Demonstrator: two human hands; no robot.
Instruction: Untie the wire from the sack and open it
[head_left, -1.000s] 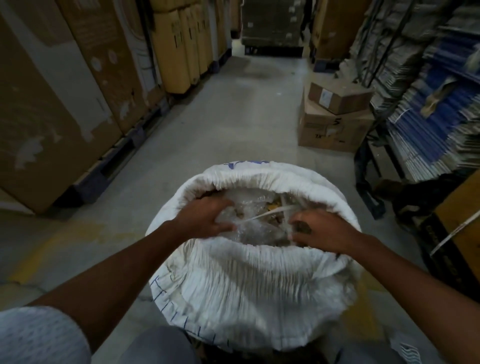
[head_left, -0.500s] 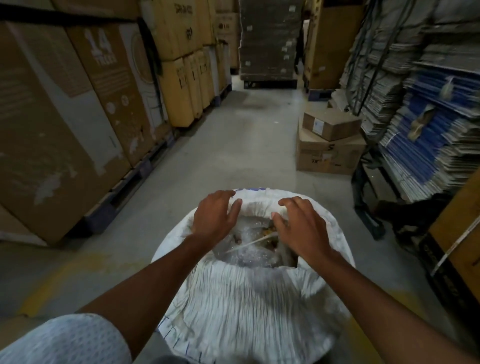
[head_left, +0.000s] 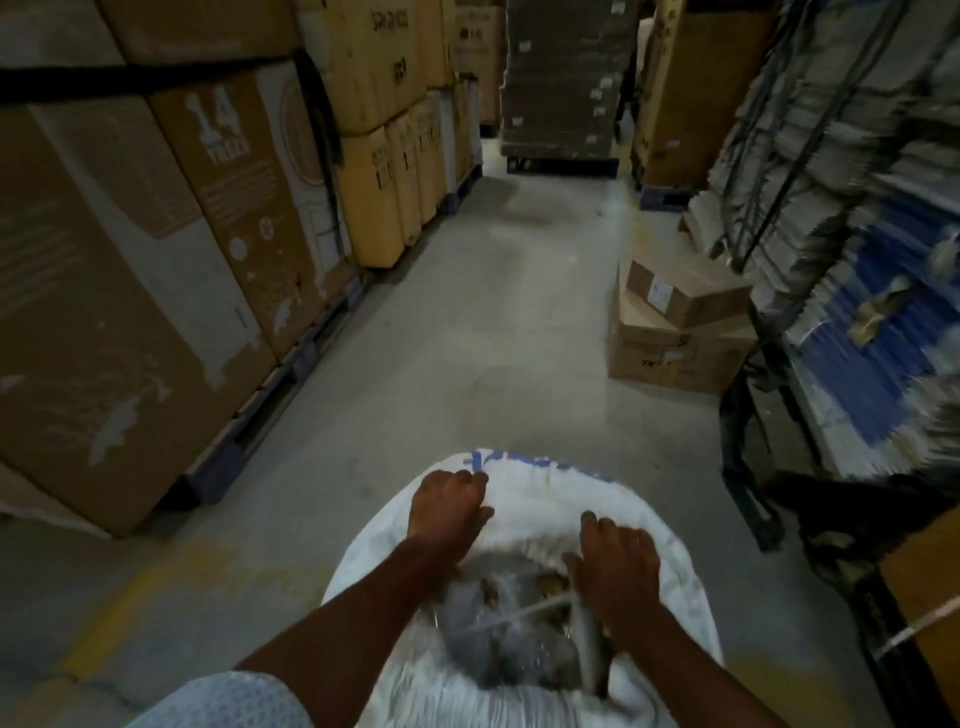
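Both hands moved outward onto sack (head_left: 530, 488) far rim.

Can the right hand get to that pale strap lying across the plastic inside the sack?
Probably yes. The right hand rests on the white sack's rolled rim, right beside the pale strap that crosses the clear plastic liner. Nothing covers the strap, and the left hand is off on the far rim.

Sack (head_left: 524, 499) matt white woven cloth; liner (head_left: 498, 639) glossy clear plastic
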